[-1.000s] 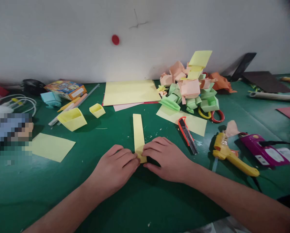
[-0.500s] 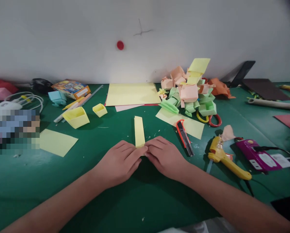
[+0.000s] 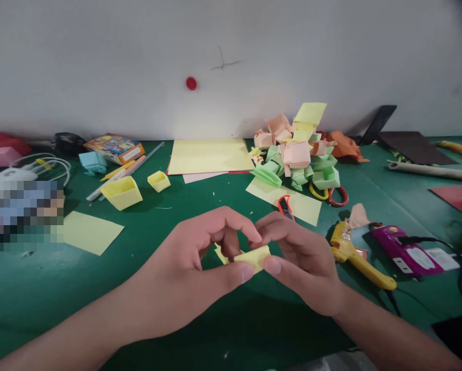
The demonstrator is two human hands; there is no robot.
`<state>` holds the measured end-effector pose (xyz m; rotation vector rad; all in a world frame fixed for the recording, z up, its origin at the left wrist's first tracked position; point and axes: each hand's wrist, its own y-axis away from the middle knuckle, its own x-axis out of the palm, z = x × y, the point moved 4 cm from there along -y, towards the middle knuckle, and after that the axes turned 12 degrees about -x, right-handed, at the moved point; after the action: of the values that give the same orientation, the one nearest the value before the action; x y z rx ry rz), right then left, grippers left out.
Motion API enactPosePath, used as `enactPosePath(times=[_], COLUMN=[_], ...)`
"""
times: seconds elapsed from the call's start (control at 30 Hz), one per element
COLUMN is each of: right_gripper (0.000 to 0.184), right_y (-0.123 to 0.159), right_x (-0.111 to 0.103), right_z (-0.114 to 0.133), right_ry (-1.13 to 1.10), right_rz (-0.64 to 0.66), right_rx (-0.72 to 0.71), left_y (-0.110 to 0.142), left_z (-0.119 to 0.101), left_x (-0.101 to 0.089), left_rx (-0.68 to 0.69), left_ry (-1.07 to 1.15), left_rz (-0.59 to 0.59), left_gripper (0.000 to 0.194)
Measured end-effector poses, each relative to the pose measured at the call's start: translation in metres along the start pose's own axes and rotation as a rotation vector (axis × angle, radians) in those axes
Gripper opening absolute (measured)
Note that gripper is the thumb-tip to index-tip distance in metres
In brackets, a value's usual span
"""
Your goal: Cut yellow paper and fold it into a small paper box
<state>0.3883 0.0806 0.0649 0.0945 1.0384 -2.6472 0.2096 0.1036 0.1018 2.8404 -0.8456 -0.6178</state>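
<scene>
Head view: two hands (image 3: pixel 184 268) (image 3: pixel 300 257), one yellow strip (image 3: pixel 252 256)

— What are the hands doing?
— Left hand (image 3: pixel 184 268) and right hand (image 3: pixel 300 257) pinch a folded yellow paper strip (image 3: pixel 253 256), apparently lifted off the green counter (image 3: pixel 200 206).

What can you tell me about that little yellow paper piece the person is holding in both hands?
The yellow paper piece is a small strip of pale yellow paper, folded over on itself so it looks thick and blocky. It is lifted off the green table, lying roughly level. The left hand pinches its left end with the thumb underneath; the right hand grips its right end. Fingers hide much of it.
</scene>
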Motion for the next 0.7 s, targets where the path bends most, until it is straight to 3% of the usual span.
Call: enactPosePath(times=[0.13, 0.33, 0.53, 0.7], right_gripper=[0.007, 0.017, 0.029, 0.025], right_y=[0.003, -0.005, -0.028, -0.031], right_x=[0.001, 0.000, -0.001, -0.006], right_z=[-0.004, 0.012, 0.036, 0.012], right_ry=[-0.234, -0.288, -0.099, 0.164], right_rz=[-0.029, -0.045, -0.081, 0.041], right_rx=[0.151, 0.252, 0.169, 0.192], left_y=[-0.007, -0.007, -0.009, -0.028], left_z=[-0.006, -0.012, -0.009, 0.006], left_x=[0.000, 0.006, 0.003, -0.004], left_rx=[-0.042, -0.052, 0.018, 0.009], left_ry=[0.097, 0.347, 0.493, 0.413], left_rz=[0.164, 0.296, 0.179, 0.035], left_gripper=[0.015, 0.018, 0.017, 0.019])
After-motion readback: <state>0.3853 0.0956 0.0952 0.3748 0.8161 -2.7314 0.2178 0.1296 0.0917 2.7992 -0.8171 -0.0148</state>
